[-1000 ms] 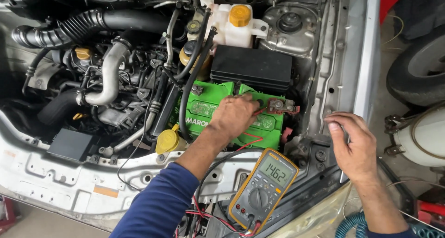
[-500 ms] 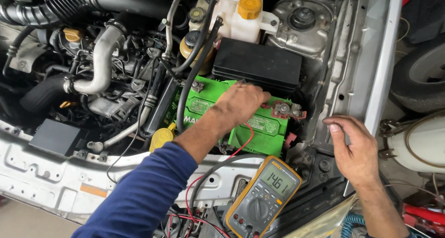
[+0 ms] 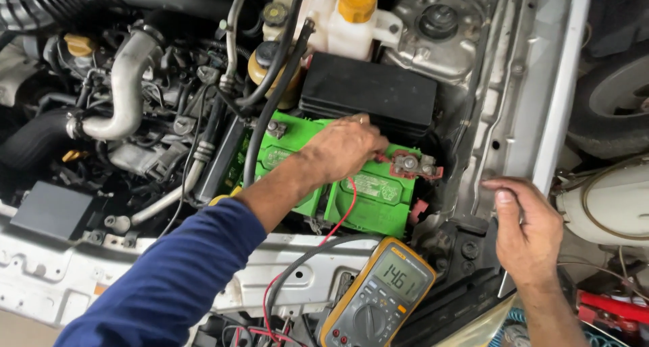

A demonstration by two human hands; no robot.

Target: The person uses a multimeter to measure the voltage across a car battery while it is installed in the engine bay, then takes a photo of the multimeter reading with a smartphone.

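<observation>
Open engine bay, one green battery (image 3: 365, 191) at centre.
Your left hand (image 3: 348, 144) rests curled on its glossy plastic top beside one red terminal clamp (image 3: 409, 163), grip hidden; one yellow multimeter (image 3: 378, 296) trails a red lead; your right hand (image 3: 524, 225) hovers half-open, empty, over the fender edge.

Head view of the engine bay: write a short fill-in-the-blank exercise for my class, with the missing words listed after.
1. The left hand rests on top of the ____ battery.
2. The multimeter has a ____ casing.
3. The right hand holds ____.
4. A thin ____ wire runs from under the left hand toward the multimeter.

Missing words: green; yellow; nothing; red
</observation>
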